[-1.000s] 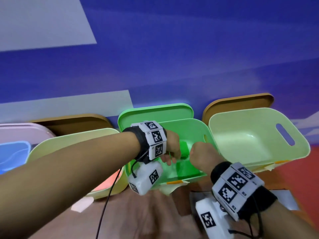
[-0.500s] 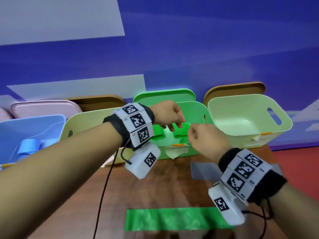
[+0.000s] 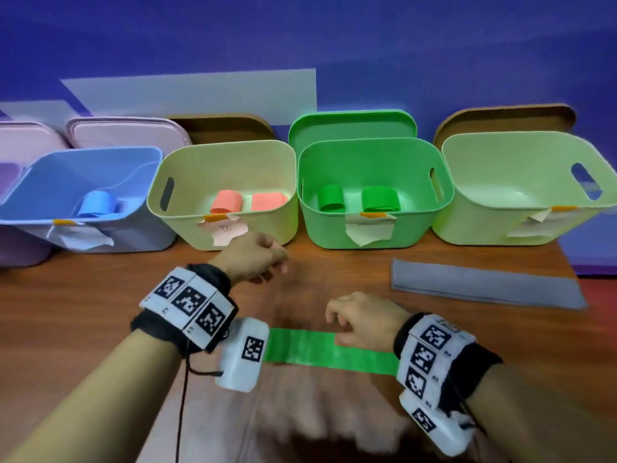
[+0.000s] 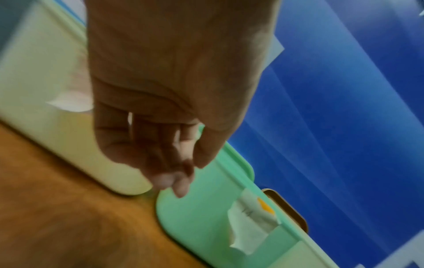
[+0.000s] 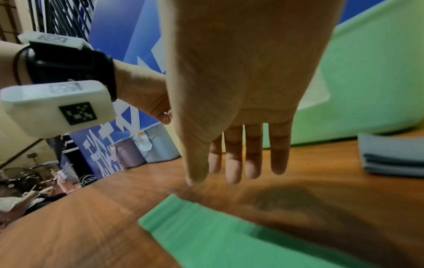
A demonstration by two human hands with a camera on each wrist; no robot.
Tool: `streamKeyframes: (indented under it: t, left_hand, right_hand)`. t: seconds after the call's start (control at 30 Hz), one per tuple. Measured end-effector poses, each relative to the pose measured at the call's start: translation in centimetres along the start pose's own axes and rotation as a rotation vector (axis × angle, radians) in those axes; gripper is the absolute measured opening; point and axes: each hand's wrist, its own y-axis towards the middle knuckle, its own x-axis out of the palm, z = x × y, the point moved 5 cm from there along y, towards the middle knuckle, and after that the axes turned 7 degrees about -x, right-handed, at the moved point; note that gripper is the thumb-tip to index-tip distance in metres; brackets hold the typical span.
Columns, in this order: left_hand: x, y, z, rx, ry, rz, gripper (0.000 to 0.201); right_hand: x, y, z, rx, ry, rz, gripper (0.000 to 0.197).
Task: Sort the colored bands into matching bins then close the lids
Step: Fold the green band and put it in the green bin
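Observation:
A flat green band (image 3: 300,345) (image 5: 229,239) lies on the wooden table near me. My right hand (image 3: 334,317) (image 5: 236,163) hovers just above its right part with fingers straight and holds nothing. My left hand (image 3: 275,264) (image 4: 174,163) hangs in front of the bins with fingers loosely curled, empty. The green bin (image 3: 327,232) (image 4: 201,214) holds two rolled green bands (image 3: 331,197). Its lid (image 3: 352,125) leans behind it. A grey band (image 3: 484,285) (image 5: 394,156) lies flat at the right.
A blue bin (image 3: 133,235) holds a blue roll. A pale yellow bin (image 3: 267,225) holds salmon bands. A pale green bin (image 3: 484,228) at the right shows nothing inside. Brown lids (image 3: 227,128) and pink lids (image 3: 127,132) lean on the blue wall. Paper labels hang on the bins' fronts.
Both hands have drawn back from the green bin toward me and lowered. The right hand is now over the flat green band, and more of the table and bins shows.

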Motion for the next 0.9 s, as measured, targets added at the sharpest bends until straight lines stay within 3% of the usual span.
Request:
streamKeyframes:
  t: [0.13,0.23,0.4,0.5,0.57,0.63,0.7,0.9]
  left_hand:
    - [1.6,-0.1,-6.3,-0.241,0.075,0.005,0.017]
    - [2.9,-0.7,-9.1,-0.324,0.088,0.0,0.017]
    - [5.5,-0.6,-12.1,-0.404,-0.111,0.004,0.015]
    - [6.4,-0.3,-12.7,-0.405,-0.156,0.081,0.013]
    - [6.5,-0.2,-12.8,-0.374,-0.106,0.141,0.008]
    - [6.4,0.0,-12.9,-0.341,-0.048,0.187,0.019]
    - [6.6,0.2,-12.7,-0.3,-0.022,0.183,0.022]
    - [6.3,0.0,-11.9,-0.311,-0.189,0.187,0.029]
  right_hand:
    - [3.2,1.3,-0.2,0.042,0.088,-0.049,0.043]
    - [4.1,1.7,0.0,0.084,0.111,-0.016,0.046]
    - [4.7,1.6,0.1,0.152,0.057,-0.04,0.039]
    - [4.5,1.6,-0.1,0.167,-0.003,-0.056,0.008]
    - [4.3,1.6,-0.2,0.191,-0.041,-0.054,0.013]
    - [4.1,1.6,-0.1,0.236,-0.031,-0.028,0.009]
    - [4.2,1.6,-0.2,0.251,-0.024,-0.006,0.023]
    - [4.3,1.5,-0.5,0.209,-0.022,-0.073,0.037]
